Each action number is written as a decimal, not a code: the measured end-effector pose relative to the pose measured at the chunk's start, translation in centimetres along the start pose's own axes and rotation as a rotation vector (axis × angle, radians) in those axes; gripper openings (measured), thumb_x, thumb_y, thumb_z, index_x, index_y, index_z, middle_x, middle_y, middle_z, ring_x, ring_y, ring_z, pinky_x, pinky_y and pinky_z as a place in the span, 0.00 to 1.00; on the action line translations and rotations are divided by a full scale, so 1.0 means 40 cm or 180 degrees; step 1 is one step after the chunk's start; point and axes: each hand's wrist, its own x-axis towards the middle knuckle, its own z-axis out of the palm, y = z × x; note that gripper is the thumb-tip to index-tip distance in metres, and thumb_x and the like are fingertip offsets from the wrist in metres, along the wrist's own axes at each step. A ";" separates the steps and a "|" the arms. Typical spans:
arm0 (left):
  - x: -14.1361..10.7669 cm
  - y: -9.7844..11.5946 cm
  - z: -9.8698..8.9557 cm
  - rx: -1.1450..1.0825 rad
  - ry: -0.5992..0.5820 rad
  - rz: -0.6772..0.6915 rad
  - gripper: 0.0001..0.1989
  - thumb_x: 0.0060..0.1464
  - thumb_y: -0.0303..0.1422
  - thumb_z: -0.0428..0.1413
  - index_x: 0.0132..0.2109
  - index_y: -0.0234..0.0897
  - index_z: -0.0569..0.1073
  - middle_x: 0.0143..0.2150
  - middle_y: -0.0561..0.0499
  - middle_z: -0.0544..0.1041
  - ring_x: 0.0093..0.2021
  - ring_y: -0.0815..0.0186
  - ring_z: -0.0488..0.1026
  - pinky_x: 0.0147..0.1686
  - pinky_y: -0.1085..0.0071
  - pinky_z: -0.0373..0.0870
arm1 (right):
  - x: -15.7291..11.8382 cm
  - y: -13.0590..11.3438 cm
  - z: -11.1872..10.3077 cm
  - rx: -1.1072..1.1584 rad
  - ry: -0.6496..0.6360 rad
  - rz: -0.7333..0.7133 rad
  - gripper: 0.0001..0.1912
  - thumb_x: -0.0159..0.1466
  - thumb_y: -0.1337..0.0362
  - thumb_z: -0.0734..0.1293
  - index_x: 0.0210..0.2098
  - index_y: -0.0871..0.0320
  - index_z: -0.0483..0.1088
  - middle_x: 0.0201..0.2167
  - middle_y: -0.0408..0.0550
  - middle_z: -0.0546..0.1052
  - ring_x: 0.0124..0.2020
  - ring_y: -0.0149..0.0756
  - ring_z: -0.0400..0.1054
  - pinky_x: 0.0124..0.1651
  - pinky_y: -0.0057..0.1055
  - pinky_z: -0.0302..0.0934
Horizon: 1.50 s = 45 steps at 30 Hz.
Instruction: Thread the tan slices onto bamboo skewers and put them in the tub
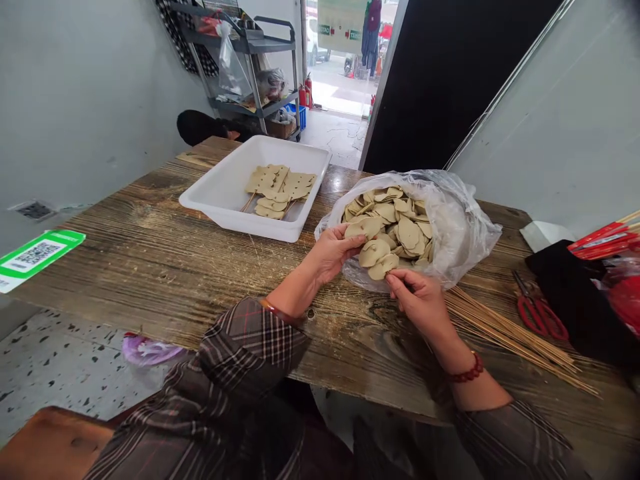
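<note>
The table [150, 253] is stretching across in front of you. At one o'clock the bag [465, 213] is sitting on it, with loose slices [410, 233] lying inside. At eleven the tray [213, 200] is standing just beside the bag, with skewered slices [280, 190] lying in it. Your left hand [330, 253] is hovering at the bag's eight o'clock, your right hand [419, 297] at its six; the held slices [375, 253] are spanning the gap between. At your two, sticks [515, 337] are lying, with scissors [531, 301] resting beyond them. Past the table, a trolley [270, 44] is standing at eleven.
</note>
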 end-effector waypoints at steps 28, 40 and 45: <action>0.001 0.018 0.002 -0.0432 0.0166 0.0072 0.16 0.52 0.30 0.61 0.48 0.29 0.76 0.37 0.43 0.82 0.39 0.61 0.79 0.43 0.66 0.76 | 0.001 -0.006 0.012 0.0212 -0.0156 0.0218 0.19 0.62 0.51 0.66 0.40 0.60 0.79 0.18 0.41 0.71 0.14 0.26 0.59 0.18 0.24 0.52; 0.007 0.007 -0.004 -0.0298 0.0329 -0.0048 0.17 0.51 0.31 0.62 0.48 0.28 0.76 0.37 0.42 0.82 0.39 0.61 0.79 0.41 0.66 0.77 | 0.003 -0.001 0.014 -0.0106 0.0029 0.0003 0.17 0.62 0.54 0.65 0.37 0.61 0.80 0.15 0.40 0.69 0.16 0.27 0.58 0.20 0.25 0.51; 0.004 0.002 -0.001 -0.0306 0.0337 -0.0025 0.14 0.52 0.29 0.61 0.46 0.28 0.77 0.37 0.41 0.82 0.40 0.60 0.80 0.43 0.66 0.76 | 0.003 0.007 0.017 -0.0097 0.0044 0.0019 0.18 0.63 0.54 0.64 0.38 0.62 0.79 0.16 0.41 0.69 0.17 0.28 0.58 0.21 0.25 0.50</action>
